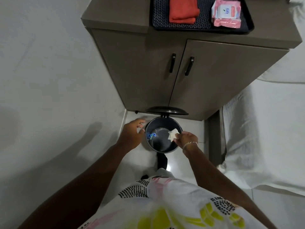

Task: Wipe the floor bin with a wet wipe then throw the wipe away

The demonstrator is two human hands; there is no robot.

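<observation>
A small round black floor bin (149, 127) stands on the floor in front of the cabinet, its lid (167, 110) tipped up at the back. My right hand (187, 139) pinches a crumpled white wet wipe (173, 134) over the bin's right rim, above the open mouth. My left hand (132, 133) hovers at the bin's left rim with fingers spread, holding nothing. Inside the bin lies a blue scrap of wrapper (151, 136). A dark foot (162, 160) rests at the bin's front, where the pedal would be.
A grey two-door cabinet (165, 71) rises right behind the bin. On top, a dark tray (204, 26) carries a folded red cloth (183, 10) and a pink wet-wipe pack (226, 13). A white-sheeted bed (264, 129) borders the right; a wall (49, 80) closes the left.
</observation>
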